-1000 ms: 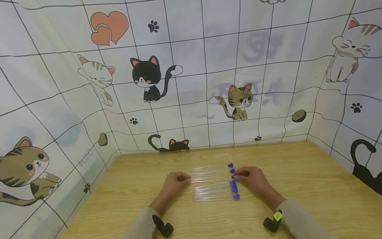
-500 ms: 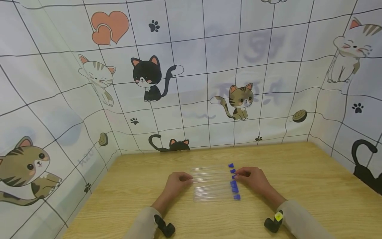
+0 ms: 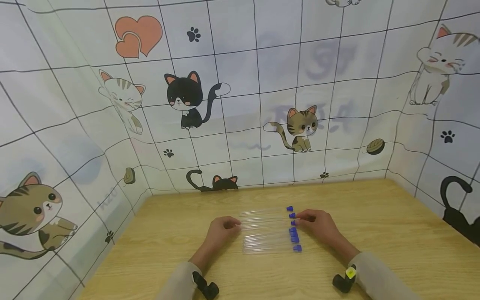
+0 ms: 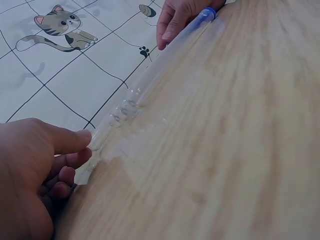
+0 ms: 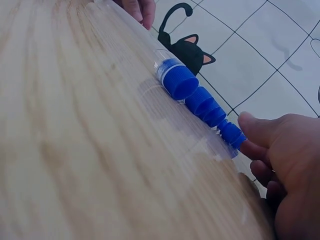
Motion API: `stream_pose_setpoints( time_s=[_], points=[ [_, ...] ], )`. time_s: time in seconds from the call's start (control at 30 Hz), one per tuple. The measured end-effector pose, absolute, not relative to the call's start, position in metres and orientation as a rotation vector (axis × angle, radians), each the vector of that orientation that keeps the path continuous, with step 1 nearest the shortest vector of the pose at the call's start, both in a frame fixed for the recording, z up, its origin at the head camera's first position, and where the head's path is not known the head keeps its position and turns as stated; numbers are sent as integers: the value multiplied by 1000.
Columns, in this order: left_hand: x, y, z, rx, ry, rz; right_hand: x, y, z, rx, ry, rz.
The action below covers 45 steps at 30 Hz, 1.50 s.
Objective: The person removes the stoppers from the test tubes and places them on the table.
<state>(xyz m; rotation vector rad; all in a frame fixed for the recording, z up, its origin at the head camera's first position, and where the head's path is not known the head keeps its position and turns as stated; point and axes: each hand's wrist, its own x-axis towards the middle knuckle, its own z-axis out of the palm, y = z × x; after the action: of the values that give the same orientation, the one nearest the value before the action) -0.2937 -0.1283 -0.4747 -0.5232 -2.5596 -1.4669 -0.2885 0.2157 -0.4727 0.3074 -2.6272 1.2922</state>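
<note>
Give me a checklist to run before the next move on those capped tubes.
1. Tubes lying down on the table: ok.
2. Blue caps all toward the right-hand side: ok.
3. Left grip at the capless ends: ok, fingertips at a tube's end.
4. Right grip at the capped ends: ok, fingertips at a cap.
5. Caps evenly spaced: not ok; some bunch together, while the nearest sits apart.
6. Caps screwed tight: cannot tell.
</note>
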Motion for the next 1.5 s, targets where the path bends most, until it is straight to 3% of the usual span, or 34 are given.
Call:
stream_pose_setpoints(
  time_s=[0.3,0.9,1.5],
  points=[
    [-284,-131,-472,-558,-2584,-1459,-278,222,-466,211,-2591,1354],
    [-280,-133,-472,-661,-2660,-1491,-264,212,-461,422,-2661,1224],
    [-279,-132,-474,-717,-2685,-1350,-269,211,-465,459,-2703,1171]
  ],
)
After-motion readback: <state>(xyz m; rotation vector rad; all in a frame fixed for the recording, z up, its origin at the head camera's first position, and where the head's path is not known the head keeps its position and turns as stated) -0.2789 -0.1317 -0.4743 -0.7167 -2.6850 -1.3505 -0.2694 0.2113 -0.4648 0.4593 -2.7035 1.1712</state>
